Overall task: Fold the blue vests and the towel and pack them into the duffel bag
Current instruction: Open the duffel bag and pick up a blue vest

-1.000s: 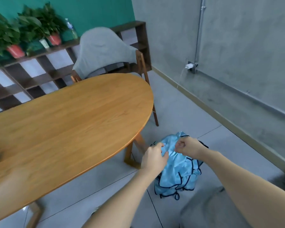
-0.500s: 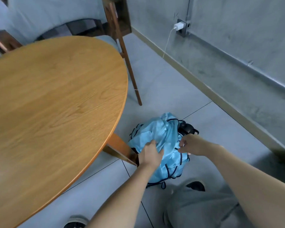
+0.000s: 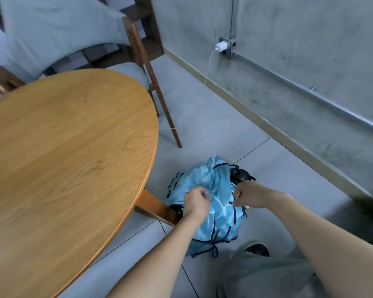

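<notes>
While both hands work on the floor, status is as follows.
Vests: bundle of blue vests (image 3: 209, 203), dark-trimmed, bunched on the floor just beside the tabletop (image 3: 69, 160) leg, over a dark object (image 3: 238, 175), likely the duffel bag, mostly hidden.
Left hand: left hand (image 3: 196, 203) grips a fold of blue fabric, fingers curled.
Right hand: right hand (image 3: 249, 195) pinches the fabric edge on the side far from the tabletop.
Handling: judged thin, light, limp and slippery; take hold at the trimmed edges or shoulder seams, not mid-panel.
Towel: not identified.
Change from half a second earlier: both hands have closed from a looser hold into firm grips; bundle position beside the tabletop leg unchanged.
</notes>
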A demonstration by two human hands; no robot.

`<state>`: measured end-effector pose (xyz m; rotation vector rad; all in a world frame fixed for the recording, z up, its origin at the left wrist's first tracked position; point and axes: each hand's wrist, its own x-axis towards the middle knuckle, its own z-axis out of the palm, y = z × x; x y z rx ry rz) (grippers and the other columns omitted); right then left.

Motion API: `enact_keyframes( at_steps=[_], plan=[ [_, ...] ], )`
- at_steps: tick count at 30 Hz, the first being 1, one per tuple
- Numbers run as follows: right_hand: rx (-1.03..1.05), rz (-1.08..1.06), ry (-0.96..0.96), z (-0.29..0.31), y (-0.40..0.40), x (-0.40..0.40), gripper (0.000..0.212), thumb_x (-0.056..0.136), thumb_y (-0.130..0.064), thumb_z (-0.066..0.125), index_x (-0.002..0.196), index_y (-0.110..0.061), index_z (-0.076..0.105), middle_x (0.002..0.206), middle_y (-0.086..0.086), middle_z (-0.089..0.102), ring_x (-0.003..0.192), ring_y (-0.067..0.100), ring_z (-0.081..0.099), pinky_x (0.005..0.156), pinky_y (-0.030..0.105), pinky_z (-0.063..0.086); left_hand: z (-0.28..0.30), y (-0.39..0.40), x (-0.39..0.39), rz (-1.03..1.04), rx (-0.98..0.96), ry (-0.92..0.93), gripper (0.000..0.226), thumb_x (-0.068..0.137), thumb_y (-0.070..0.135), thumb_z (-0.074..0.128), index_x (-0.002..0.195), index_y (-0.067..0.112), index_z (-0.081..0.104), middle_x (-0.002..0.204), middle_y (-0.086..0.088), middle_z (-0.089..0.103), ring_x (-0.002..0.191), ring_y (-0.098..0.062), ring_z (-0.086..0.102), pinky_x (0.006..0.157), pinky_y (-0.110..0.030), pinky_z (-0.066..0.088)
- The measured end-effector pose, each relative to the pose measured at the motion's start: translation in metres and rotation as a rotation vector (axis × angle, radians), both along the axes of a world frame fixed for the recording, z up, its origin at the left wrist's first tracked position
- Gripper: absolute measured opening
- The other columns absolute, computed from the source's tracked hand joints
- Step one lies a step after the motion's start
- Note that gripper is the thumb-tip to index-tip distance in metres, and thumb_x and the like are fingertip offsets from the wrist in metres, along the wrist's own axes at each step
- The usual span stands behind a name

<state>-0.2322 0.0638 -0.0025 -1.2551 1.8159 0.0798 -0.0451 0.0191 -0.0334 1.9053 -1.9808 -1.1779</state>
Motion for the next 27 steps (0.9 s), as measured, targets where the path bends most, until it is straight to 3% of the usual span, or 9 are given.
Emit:
enact_keyframes(
  at_steps=[2,4,9,12,15,17,19,22,27],
  plan=[
    [-0.011,0.008,0.001,0.013,0.002,0.006,0.023,0.087,-0.027,0.071,0.088,-0.006,0.063,0.078,0.004,0.058,0.069,0.019,0.054,0.063,0.029,0.037,0.029,-0.004,0.0,-0.001,-0.06,0.069,0.012,0.097,0.019,0.063,0.097,0.016,0.075,0.093,0.002,0.072,0.08,-0.012,0.062,0.06,-0.01,0.039],
    [-0.026,-0.002,0.012,0.026,0.006,0.012,0.039,0.087,-0.031,0.074,0.118,-0.014,0.059,0.097,0.001,0.058,0.083,0.018,0.056,0.063,0.025,0.04,0.063,-0.005,0.002,-0.017,-0.123,0.137,0.011,0.095,0.02,0.066,0.093,0.016,0.076,0.08,0.01,0.068,0.078,-0.009,0.062,0.068,-0.014,0.04],
    [-0.185,-0.066,0.015,0.053,0.016,0.029,0.072,0.079,-0.036,0.08,0.138,-0.021,0.043,0.1,-0.003,0.057,0.086,0.017,0.056,0.072,0.028,0.045,0.145,0.003,0.017,-0.018,-0.285,0.261,0.005,0.09,0.027,0.07,0.089,0.026,0.075,0.075,0.012,0.07,0.075,-0.01,0.069,0.075,-0.02,0.048],
    [-0.321,-0.129,-0.03,0.076,0.023,0.043,0.087,0.077,-0.033,0.082,0.148,-0.028,0.033,0.128,0.005,0.051,0.104,0.023,0.058,0.087,0.03,0.049,0.192,0.011,0.029,-0.047,-0.381,0.325,0.007,0.093,0.024,0.069,0.089,0.023,0.075,0.071,0.006,0.07,0.06,-0.006,0.065,0.063,-0.015,0.049],
    [-0.448,-0.143,-0.041,0.093,0.028,0.056,0.062,0.078,-0.034,0.081,0.132,-0.03,0.052,0.126,0.002,0.05,0.103,0.02,0.059,0.089,0.033,0.051,0.232,0.018,0.04,-0.043,-0.402,0.387,0.009,0.096,0.02,0.066,0.091,0.018,0.073,0.072,0.0,0.071,0.053,-0.006,0.066,0.053,-0.021,0.053],
    [-0.559,-0.194,-0.037,0.105,0.033,0.063,0.017,0.083,-0.03,0.077,0.085,-0.024,0.061,0.097,-0.004,0.058,0.08,0.017,0.057,0.072,0.032,0.05,0.252,0.022,0.047,-0.045,-0.438,0.404,0.011,0.097,0.018,0.065,0.088,0.021,0.072,0.073,0.001,0.072,0.059,-0.01,0.07,0.059,-0.024,0.057],
    [-0.663,-0.295,-0.119,0.115,0.039,0.066,0.034,0.086,-0.022,0.075,0.067,-0.015,0.048,0.071,-0.002,0.049,0.062,0.02,0.042,0.055,0.029,0.038,0.27,0.027,0.055,-0.048,-0.477,0.399,0.013,0.097,0.019,0.065,0.086,0.024,0.07,0.074,0.003,0.073,0.064,-0.007,0.072,0.066,-0.023,0.057],
    [-0.747,-0.424,-0.235,0.139,0.056,0.066,0.027,0.088,-0.015,0.074,0.071,-0.004,0.056,0.062,0.002,0.053,0.057,0.017,0.043,0.051,0.022,0.034,0.295,0.034,0.068,-0.059,-0.557,0.408,0.014,0.097,0.02,0.065,0.086,0.025,0.071,0.075,0.006,0.073,0.066,-0.003,0.071,0.074,-0.024,0.058],
    [-0.895,-0.621,-0.477,0.19,0.079,0.068,0.008,0.093,-0.006,0.068,0.093,-0.007,0.075,0.076,0.009,0.075,0.069,0.023,0.074,0.062,0.034,0.057,0.343,0.044,0.088,-0.084,-0.655,0.441,0.009,0.097,0.02,0.066,0.094,0.02,0.074,0.081,0.008,0.073,0.067,-0.002,0.071,0.075,-0.023,0.059]
  ],
)
